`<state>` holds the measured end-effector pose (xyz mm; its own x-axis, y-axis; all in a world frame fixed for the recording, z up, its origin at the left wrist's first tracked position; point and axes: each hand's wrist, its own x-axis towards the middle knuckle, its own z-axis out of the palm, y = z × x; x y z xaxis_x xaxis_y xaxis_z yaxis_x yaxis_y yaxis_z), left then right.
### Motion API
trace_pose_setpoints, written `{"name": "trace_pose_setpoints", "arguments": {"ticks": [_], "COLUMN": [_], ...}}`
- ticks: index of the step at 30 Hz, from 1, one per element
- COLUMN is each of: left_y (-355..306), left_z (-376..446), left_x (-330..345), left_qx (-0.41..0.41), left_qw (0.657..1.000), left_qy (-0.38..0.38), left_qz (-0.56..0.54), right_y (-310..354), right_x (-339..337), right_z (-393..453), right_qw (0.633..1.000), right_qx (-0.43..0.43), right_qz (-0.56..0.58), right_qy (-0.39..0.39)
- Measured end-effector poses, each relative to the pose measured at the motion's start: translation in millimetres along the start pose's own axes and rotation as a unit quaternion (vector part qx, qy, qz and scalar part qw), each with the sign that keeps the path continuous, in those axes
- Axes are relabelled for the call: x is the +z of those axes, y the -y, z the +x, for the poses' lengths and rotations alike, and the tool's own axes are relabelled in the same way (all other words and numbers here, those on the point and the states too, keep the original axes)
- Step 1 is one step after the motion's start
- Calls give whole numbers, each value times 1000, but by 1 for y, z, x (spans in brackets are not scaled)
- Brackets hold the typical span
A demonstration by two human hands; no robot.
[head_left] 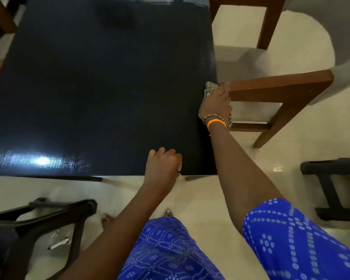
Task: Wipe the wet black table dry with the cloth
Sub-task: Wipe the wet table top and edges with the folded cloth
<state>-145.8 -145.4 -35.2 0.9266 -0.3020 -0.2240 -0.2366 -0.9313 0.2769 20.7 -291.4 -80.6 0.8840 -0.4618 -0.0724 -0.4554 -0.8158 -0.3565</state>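
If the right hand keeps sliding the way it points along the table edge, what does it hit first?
Probably the wooden chair: its rail sits just past the right hand and cloth, seemingly touching the fingertips, though depth is unclear.

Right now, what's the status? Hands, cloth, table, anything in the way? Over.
Right hand grips cloth at table's right edge. Left hand fisted, holding nothing, near edge. Chair close beside cloth.

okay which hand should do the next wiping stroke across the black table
Right. The right hand already presses the checked cloth on the glossy black table at its right edge; the left hand rests curled at the near edge, holding nothing.
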Motion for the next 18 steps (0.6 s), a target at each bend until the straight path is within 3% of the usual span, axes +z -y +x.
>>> {"name": "trace_pose_setpoints", "arguments": {"ticks": [9,18], "left_y": [-3,-6], "left_z": [-4,-15], "left_x": [0,3], "left_qx": [-37,-39], "left_qw": [999,998], "left_qy": [-28,-48], "left_qz": [9,15], "right_y": [-11,-94], "right_x": [-10,-24], "right_z": [-3,-167], "right_qw": [998,995], "right_qx": [3,55], "right_qz": [38,77], "right_qy": [42,20]}}
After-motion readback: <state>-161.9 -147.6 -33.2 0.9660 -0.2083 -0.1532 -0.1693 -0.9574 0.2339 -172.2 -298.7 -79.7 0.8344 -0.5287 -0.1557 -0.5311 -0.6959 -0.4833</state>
